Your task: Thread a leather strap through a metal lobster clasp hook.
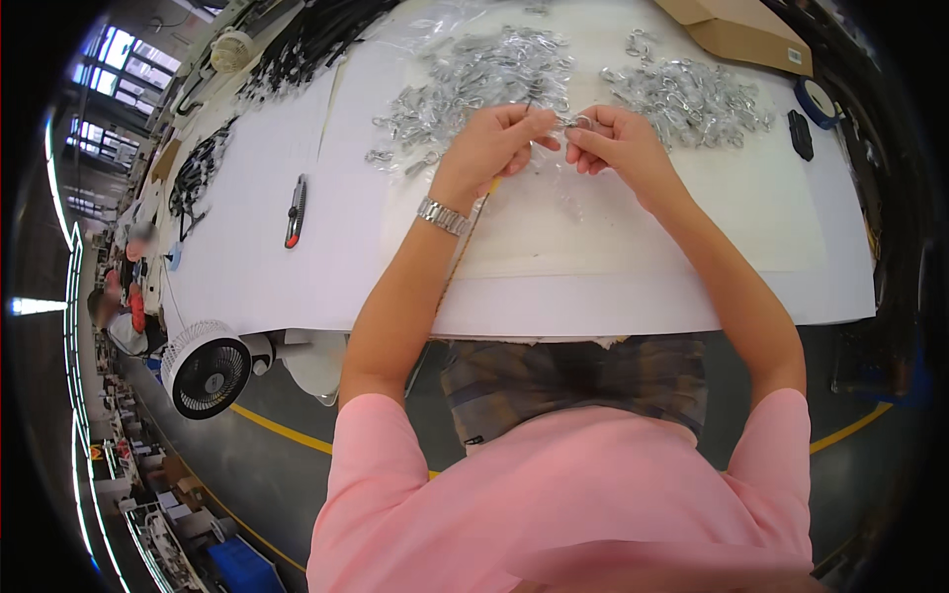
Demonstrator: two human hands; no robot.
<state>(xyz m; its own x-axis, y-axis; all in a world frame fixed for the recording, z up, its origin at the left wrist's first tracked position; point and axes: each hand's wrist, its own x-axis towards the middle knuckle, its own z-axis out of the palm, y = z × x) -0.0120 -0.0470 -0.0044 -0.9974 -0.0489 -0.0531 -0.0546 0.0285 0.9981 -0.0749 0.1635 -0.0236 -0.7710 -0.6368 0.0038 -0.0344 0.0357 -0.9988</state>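
Note:
My left hand (499, 138) and my right hand (615, 141) meet over the white table (297, 277), fingertips almost touching. Between them they pinch a small metal ring clip (576, 123). A thin yellowish cord (465, 242) runs down from my left hand along the forearm, past a metal wristwatch (442, 215). A heap of loose metal clips (474, 79) lies just beyond my left hand. A second heap of clips (692, 99) lies just beyond my right hand.
A red-and-black utility knife (295, 211) lies at the left of the table. Black cords (306, 44) pile at the far left. A cardboard box (741, 30), a tape roll (816, 99) and a small black object (801, 135) sit at the right. A white fan (206, 368) stands below the table's left edge.

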